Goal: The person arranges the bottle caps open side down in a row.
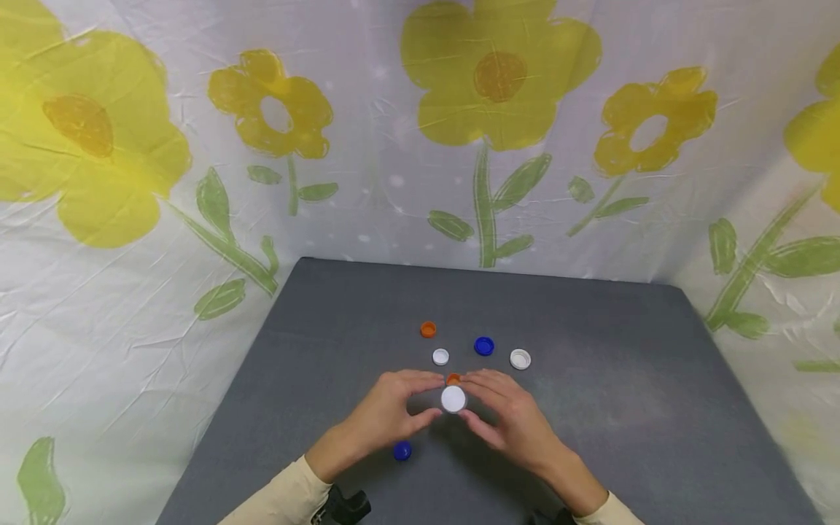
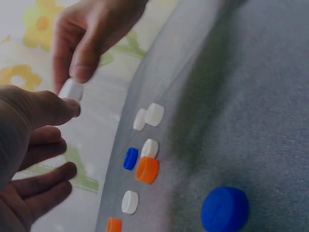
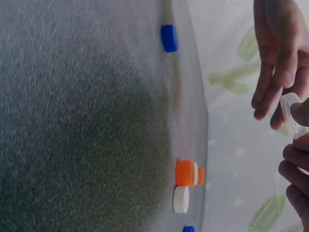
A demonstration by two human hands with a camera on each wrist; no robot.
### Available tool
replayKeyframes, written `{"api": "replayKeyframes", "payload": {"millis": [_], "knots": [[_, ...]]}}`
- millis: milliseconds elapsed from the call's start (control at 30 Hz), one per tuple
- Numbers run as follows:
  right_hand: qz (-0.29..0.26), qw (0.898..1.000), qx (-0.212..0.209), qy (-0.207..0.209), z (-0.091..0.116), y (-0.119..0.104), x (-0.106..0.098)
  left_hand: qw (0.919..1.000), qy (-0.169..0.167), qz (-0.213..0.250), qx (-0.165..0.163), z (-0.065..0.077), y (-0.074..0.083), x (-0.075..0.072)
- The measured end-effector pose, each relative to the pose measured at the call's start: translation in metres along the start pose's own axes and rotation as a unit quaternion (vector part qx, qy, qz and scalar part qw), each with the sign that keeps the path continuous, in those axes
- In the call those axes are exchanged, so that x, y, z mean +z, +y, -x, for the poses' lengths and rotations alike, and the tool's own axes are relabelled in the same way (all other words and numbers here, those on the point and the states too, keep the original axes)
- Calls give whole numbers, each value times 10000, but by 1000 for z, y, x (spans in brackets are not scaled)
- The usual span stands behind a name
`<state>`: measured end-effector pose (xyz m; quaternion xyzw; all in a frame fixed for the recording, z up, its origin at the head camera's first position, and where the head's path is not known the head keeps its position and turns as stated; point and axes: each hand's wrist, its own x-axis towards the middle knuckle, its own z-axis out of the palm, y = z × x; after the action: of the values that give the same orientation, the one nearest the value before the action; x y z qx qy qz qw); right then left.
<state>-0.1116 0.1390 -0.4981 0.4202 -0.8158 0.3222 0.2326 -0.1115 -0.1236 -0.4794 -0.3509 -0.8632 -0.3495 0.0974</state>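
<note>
A white bottle cap (image 1: 453, 399) is held up above the table between both hands. My left hand (image 1: 387, 401) bends its thumb and fingers around the cap's left side; in the left wrist view its thumb covers part of the cap (image 2: 73, 91). Opposite it, my right hand (image 1: 508, 415) pinches the cap, and the right wrist view shows the thumb on the cap's face (image 3: 290, 107). Just beyond the held cap is an orange cap (image 1: 453, 378), partly hidden. Nearest the left wrist lies a blue cap (image 1: 402, 451).
On the grey table (image 1: 623, 437), farther out, lie an orange cap (image 1: 428, 329), a small white cap (image 1: 440, 356), a blue cap (image 1: 484, 345) and a wider white cap (image 1: 520, 359). A flower-printed curtain (image 1: 367, 146) rises behind the table's far edge.
</note>
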Motion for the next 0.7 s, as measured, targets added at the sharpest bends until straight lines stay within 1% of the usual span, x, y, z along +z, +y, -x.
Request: {"api": "replayKeyframes", "payload": {"millis": [33,100,167,267,367,500,633,700], "knots": [[-50,10000,67,-26,1,-1,0,9998,27,-128,180,0,1,1],[-113,9998,176,-69,2,-3,-1,9990,36,-287,353,0,2,3],[-121,9996,231,-98,3,-5,-1,9985,2,-401,381,1,3,4],[-61,9993,327,-178,5,-8,0,9977,-125,-580,316,3,5,4],[-7,9990,364,-277,8,-11,4,9958,-327,-788,327,7,5,5],[91,9988,244,-407,15,-14,12,9906,-686,-1101,431,14,4,10],[224,9980,166,-569,21,-18,20,9855,-1004,-1283,481,21,0,14],[278,9973,160,-661,24,-20,24,9835,-1160,-1314,449,24,-1,16]]}}
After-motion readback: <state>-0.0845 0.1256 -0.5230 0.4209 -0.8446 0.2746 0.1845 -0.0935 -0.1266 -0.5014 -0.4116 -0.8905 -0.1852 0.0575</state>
